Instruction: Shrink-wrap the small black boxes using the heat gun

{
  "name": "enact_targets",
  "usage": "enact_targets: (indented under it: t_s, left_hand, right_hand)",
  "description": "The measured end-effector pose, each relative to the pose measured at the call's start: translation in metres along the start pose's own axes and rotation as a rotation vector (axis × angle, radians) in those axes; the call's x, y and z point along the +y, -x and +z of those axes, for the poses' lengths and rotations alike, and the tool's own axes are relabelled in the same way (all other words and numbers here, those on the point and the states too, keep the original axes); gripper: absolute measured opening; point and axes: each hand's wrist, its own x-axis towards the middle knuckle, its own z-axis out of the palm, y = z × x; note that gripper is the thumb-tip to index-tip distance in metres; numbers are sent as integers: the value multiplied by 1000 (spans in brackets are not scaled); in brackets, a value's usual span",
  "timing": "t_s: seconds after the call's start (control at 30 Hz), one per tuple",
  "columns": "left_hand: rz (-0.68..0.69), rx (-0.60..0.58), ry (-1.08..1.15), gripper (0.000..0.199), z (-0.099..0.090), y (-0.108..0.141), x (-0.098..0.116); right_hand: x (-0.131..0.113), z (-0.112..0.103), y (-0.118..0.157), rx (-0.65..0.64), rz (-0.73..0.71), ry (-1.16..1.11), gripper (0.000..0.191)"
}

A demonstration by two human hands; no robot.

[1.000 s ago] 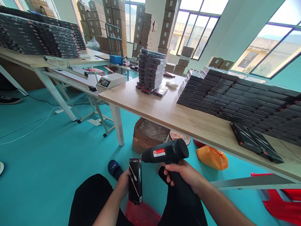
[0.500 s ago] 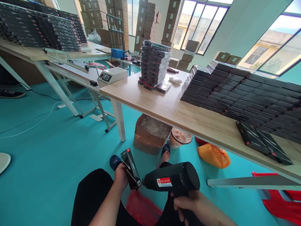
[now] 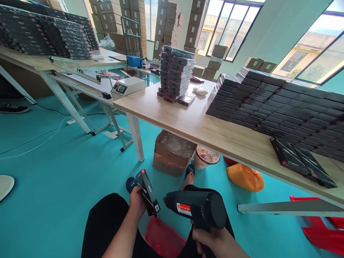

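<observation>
Black heat gun (image 3: 197,206) clasped by right grip (image 3: 206,238) clears the edge of the box (image 3: 150,195) left grip (image 3: 136,202) pinches.

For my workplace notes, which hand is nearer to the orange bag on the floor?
Right. The right hand, gripping the heat gun, is left of the orange bag and closer to the camera; the left hand, holding a black box, is farther left.

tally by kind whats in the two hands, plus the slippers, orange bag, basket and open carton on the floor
Heat gun, in the right hand: 1
Black box, in the left hand: 1
Slippers: 2
Orange bag: 1
Basket: 1
Open carton: 1
Total: 7
</observation>
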Motion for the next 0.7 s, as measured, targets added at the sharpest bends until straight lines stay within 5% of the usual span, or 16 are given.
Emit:
enact_targets:
  t_s: [0.13, 0.37, 0.7]
  left_hand:
    - [-33, -44, -62, 31, 4, 4, -2]
    - [64, -9, -207, 36, 4, -3, -10]
    - [285, 88, -271, 53, 0, -8, -10]
  right_hand:
    - [2, -1, 8, -33, 14, -45, 27]
    - [-6, -8, 25, 15, -42, -329, 51]
    - [13, -6, 12, -6, -9, -127, 52]
